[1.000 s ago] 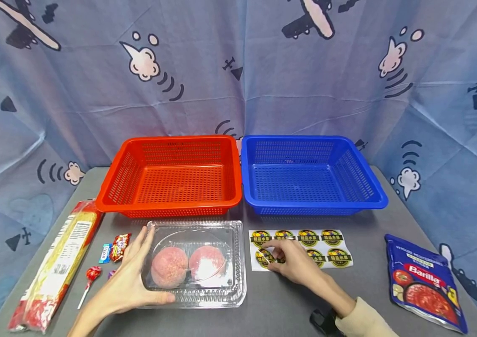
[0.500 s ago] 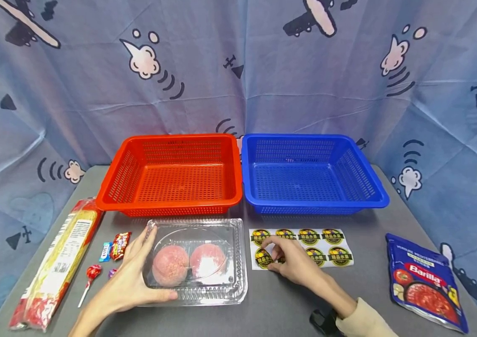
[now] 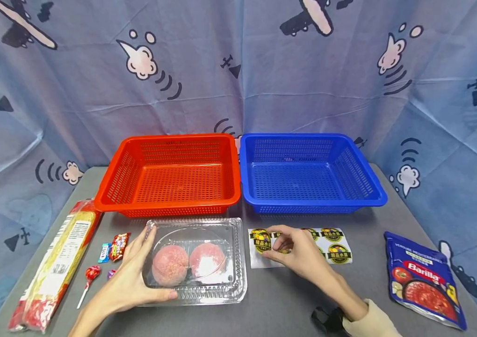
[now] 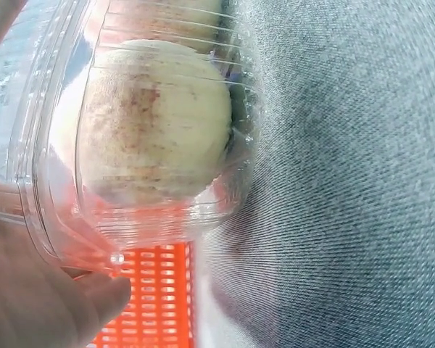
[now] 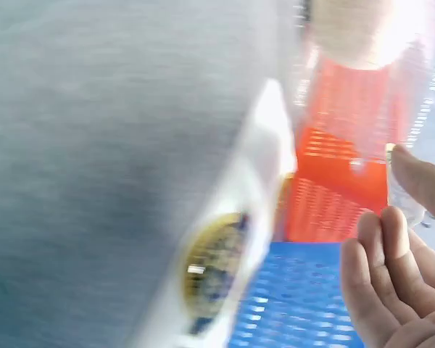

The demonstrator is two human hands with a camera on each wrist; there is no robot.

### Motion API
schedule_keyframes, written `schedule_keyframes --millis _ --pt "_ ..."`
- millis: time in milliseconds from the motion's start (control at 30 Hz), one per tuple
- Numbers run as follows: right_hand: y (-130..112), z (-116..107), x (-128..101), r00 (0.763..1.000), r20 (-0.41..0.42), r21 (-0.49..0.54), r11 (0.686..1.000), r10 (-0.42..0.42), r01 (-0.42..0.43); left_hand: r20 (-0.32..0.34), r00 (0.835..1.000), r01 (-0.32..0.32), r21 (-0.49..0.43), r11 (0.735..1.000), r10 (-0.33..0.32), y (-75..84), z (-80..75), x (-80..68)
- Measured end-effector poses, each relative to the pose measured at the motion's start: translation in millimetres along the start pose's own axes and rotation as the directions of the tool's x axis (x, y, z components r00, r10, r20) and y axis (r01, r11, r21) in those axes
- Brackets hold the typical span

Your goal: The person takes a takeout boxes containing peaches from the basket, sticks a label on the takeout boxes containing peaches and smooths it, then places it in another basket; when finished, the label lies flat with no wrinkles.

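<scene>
The right hand [image 3: 297, 255] pinches a round yellow-and-black sticker [image 3: 262, 242] lifted off the white sticker sheet [image 3: 339, 248] – the clear plastic clamshell box [image 3: 196, 260], gripped by the left hand [image 3: 126, 283], lies just left of those fingertips

The left basket [image 3: 171, 178] was red, the right basket [image 3: 310, 173] blue. The box [image 3: 230, 276] was clear, its fruit [image 3: 170, 266] pink. Stickers [image 3: 339, 250] were black and yellow on a white sheet [image 3: 259, 261]; the table [image 3: 280, 299] was grey.
</scene>
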State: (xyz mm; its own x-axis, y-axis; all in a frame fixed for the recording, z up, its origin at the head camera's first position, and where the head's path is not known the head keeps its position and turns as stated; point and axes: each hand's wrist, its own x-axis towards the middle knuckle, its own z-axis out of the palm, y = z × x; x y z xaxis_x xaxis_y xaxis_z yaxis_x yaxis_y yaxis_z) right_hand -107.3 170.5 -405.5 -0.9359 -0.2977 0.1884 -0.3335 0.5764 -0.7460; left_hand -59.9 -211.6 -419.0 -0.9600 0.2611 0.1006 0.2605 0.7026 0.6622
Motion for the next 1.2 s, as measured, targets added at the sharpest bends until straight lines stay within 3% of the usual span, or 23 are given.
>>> schedule_keyframes --millis 233,533,700,867,1200 --pt "-32.1 -2.2 7.6 0.998 -0.042 0.020 0.998 -0.052 0.053 0.002 1.000 0.003 0.008 1.000 -0.003 -0.8 0.1 -0.7" --pt "-78.1 27.8 27.7 0.986 0.060 -0.071 0.985 -0.156 0.160 0.003 1.000 0.008 0.019 1.000 -0.008 -0.2 -0.5 -0.8" --pt "-95.8 45.4 35.5 0.979 0.088 -0.174 0.965 -0.182 0.195 0.003 1.000 0.001 0.017 1.000 -0.001 0.2 -0.3 -0.4" --pt "-105.3 60.2 41.2 0.972 0.108 -0.260 0.938 -0.209 0.231 0.004 1.000 -0.001 0.019 1.000 0.001 -0.5 -0.4 0.0" --pt "-109.8 76.3 47.6 0.953 0.169 -0.292 0.911 -0.252 0.293 -0.025 0.999 -0.033 0.027 0.999 0.034 -0.2 -1.2 1.2"
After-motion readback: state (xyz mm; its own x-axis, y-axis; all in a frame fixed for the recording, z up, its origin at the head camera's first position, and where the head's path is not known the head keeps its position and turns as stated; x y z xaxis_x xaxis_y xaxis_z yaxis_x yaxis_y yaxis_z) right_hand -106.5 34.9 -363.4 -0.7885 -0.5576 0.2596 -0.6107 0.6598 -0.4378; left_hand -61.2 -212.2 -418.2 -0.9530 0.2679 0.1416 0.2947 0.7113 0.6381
